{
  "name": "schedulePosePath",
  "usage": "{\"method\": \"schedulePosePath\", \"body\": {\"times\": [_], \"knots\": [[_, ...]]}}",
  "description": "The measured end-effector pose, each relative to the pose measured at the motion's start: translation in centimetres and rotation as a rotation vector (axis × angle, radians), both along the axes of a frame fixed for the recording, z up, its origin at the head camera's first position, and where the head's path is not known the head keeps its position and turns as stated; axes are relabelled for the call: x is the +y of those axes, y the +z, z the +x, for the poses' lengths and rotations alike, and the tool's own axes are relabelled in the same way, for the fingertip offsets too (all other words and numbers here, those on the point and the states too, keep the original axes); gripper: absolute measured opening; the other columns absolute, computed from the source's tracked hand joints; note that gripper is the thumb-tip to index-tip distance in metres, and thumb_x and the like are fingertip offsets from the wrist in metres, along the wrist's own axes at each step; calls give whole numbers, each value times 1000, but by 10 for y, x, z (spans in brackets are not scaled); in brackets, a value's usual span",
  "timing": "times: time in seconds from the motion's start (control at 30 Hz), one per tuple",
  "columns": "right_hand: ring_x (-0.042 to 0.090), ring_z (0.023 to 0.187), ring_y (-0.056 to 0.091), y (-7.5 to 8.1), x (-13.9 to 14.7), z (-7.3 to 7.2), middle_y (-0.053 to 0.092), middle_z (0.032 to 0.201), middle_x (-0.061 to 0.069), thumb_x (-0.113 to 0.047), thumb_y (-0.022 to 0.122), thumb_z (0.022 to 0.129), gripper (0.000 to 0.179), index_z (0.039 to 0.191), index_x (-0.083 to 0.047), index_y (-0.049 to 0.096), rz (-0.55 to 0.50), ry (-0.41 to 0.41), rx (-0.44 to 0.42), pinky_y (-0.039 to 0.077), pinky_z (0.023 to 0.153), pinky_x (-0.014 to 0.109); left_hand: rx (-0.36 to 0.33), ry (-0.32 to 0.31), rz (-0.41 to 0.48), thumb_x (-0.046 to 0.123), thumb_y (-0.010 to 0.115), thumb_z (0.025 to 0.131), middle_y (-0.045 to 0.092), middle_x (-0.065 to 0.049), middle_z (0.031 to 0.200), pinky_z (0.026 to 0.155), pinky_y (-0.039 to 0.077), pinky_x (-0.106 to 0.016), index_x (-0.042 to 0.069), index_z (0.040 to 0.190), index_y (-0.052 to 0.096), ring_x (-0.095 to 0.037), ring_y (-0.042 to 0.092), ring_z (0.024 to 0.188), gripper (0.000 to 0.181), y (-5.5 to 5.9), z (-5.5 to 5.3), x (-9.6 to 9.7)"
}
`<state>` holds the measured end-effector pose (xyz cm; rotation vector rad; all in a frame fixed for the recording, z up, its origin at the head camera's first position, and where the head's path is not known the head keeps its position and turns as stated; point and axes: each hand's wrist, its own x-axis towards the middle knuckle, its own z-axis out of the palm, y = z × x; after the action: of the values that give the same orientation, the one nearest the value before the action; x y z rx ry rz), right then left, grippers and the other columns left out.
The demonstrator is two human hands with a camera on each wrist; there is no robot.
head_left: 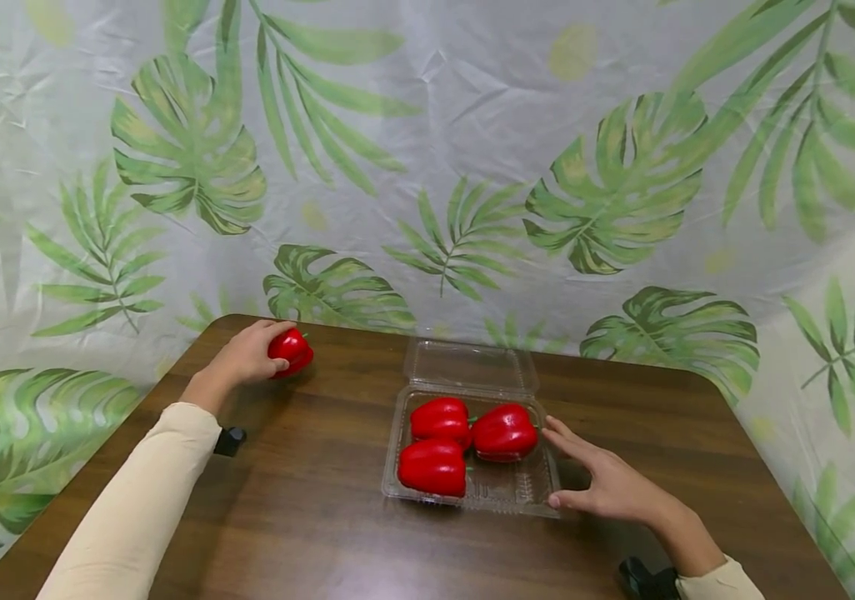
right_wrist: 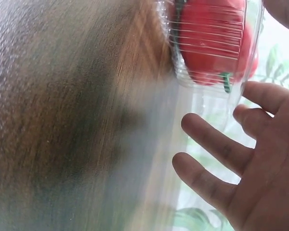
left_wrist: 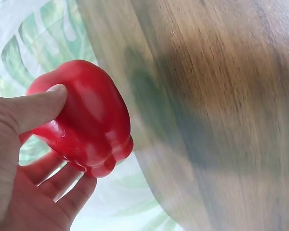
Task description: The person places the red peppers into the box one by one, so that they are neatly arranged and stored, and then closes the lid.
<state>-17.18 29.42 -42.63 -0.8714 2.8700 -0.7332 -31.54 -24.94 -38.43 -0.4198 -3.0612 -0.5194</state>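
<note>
At the far left of the table, my left hand (head_left: 250, 352) grips a red bell pepper (head_left: 292, 352). The left wrist view shows the thumb on one side of this pepper (left_wrist: 89, 115) and the fingers beneath it. A clear plastic clamshell container (head_left: 498, 505) lies with its lid folded back. Inside are three red bell peppers: one at the back left (head_left: 439, 419), one at the front left (head_left: 432, 468) and one at the right (head_left: 505, 432). My right hand (head_left: 611, 483) is at the container's right side, fingers spread, some fingertips touching its wall in the right wrist view.
The clear lid (head_left: 471, 367) lies toward the back edge of the brown wooden table (head_left: 307, 517). A leaf-patterned cloth (head_left: 465, 125) hangs behind the table. Dark wrist devices show on the left wrist (head_left: 229, 442) and the right wrist (head_left: 647, 578).
</note>
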Motion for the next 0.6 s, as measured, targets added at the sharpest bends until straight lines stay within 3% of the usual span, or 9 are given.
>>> {"method": "schedulePosePath", "body": {"times": [0.17, 0.37, 0.6], "knots": [[43, 133, 51, 0, 1, 1, 32, 160, 21, -45, 75, 84, 85, 152, -8, 39, -3, -8, 0, 53, 95, 55, 7, -18, -12, 20, 64, 90, 43, -30, 146, 100, 45, -67, 4, 150, 40, -50, 49, 126, 67, 6, 5, 6], [43, 133, 51, -1, 2, 2, 31, 161, 20, -46, 75, 84, 85, 152, -9, 39, -3, -20, -21, 53, 95, 55, 35, -105, -25, 23, 66, 89, 47, -27, 145, 98, 49, -64, 6, 147, 45, -48, 52, 125, 65, 9, 13, 28], [44, 133, 51, 2, 2, 0, 30, 161, 21, -46, 75, 84, 86, 153, -8, 38, -1, -6, -30, 52, 96, 57, 38, -133, 102, 23, 67, 90, 50, -25, 144, 98, 48, -63, 9, 147, 46, -46, 53, 125, 63, 28, 18, 49]]}}
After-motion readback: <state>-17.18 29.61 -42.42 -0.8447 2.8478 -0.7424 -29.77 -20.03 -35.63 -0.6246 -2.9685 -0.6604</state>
